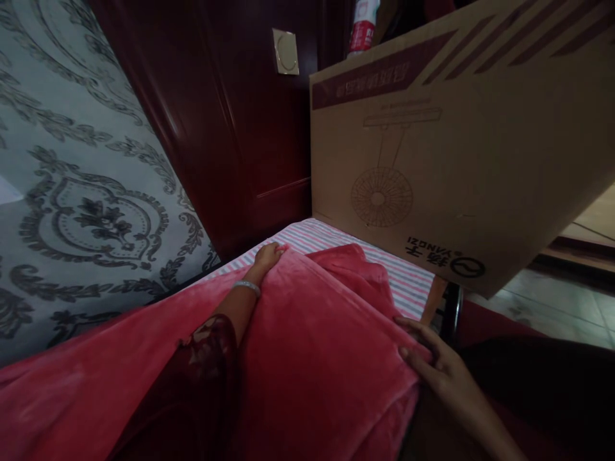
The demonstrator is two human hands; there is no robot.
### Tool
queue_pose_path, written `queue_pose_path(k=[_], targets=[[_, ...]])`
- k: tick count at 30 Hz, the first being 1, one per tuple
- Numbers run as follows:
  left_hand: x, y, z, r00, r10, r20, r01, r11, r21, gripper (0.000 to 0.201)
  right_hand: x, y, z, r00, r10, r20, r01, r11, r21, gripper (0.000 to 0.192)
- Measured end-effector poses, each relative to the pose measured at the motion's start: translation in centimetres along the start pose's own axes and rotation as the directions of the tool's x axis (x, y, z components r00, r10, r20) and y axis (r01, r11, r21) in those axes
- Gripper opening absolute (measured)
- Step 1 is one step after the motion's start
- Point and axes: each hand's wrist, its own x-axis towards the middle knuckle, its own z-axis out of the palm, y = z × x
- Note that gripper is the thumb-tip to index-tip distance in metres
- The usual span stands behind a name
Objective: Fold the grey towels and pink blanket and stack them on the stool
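Observation:
A red plush blanket (321, 333) lies spread over a bed, with one edge folded back near the far end. My left hand (268, 257) is closed on the blanket's far corner, beside the wall side; a silvery bracelet (247, 286) circles that wrist. My right hand (435, 358) pinches the blanket's edge on the right side, thumb on top. Between the two hands the edge runs fairly straight. Beyond it, a rumpled fold of the blanket rests on a pink, white and grey striped sheet (403, 282).
A large cardboard box (461, 147) printed with a fan drawing stands past the bed's far end. Behind it rises a dark red wooden panel (259, 141) with a switch plate (286, 51). Patterned wallpaper (96, 192) covers the left wall. Tiled floor (552, 301) shows at right.

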Motion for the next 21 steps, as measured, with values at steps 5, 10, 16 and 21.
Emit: queue_pose_path(k=[5,10,16,21], targets=[[-0.8,0.7,-2.2,1.000,0.019,-0.018,-0.019,0.999,0.041,0.033,0.1,-0.6,0.0,1.000,0.019,0.017,-0.020,1.000,0.014,0.060],[-8.2,1.3,-4.2,0.959,0.283,-0.010,-0.280,0.954,0.103,0.040,0.3,-1.1,0.1,1.000,0.006,0.030,-0.007,1.000,0.015,0.057],[-26.6,0.0,-3.9,0.815,0.574,0.076,-0.576,0.817,0.014,0.035,0.2,-1.9,-0.1,1.000,0.003,0.031,-0.004,0.999,0.036,0.057],[-38.1,-0.4,-3.6,0.876,0.470,0.111,-0.471,0.882,-0.022,0.023,0.4,-1.9,0.1,0.999,0.036,-0.026,-0.032,0.991,0.130,0.059]])
